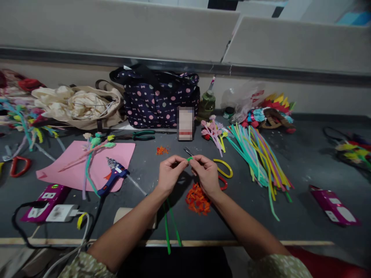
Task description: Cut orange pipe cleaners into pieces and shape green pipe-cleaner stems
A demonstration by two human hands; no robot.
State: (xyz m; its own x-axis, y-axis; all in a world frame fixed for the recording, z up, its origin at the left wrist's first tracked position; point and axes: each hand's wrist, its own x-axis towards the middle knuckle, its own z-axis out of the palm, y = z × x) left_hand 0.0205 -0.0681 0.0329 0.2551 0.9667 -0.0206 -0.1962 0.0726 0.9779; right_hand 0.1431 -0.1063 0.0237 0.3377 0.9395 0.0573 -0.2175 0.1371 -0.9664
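Note:
A small loop of green pipe cleaner (pixel 189 158) is pinched between my two hands, above the middle of the dark table. My left hand (pixel 171 172) grips it with thumb and forefinger, fingertips close to those of my right hand (pixel 205 173), which pinches its other side. Long green stems (pixel 167 227) hang down below my left hand to the table's front edge; whether they join the loop is hidden. Beside my right hand lies a pile of orange pieces (pixel 198 199). Scissors with yellow and red handles (pixel 224 168) lie partly behind that hand.
A blue glue gun (pixel 114 179) rests on pink paper (pixel 69 162) at the left, near a purple power strip (pixel 48 202). Colourful pipe cleaners (pixel 261 158) lie at the right. Behind stand a dark patterned bag (pixel 162 100) and a green bottle (pixel 208 102).

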